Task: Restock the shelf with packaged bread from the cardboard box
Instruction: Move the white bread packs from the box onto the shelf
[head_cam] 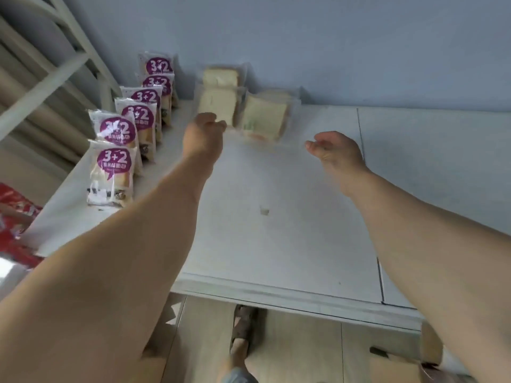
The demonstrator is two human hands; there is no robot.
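L hand (206, 128) at clear bread pack (217, 105); R hand (336, 150) over bare shelf (276, 244)

Single head view, looking steeply down, close over shelf (276, 230).

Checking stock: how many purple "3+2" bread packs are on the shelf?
6 purple-label packs, in one row along the shelf's left side. Overlaps may hide others.

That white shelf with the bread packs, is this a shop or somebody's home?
Probably a small shop or a mock-up of one: a row of identical purple-labelled bread packs faces out along the white shelf, with clear-wrapped sandwich bread behind.
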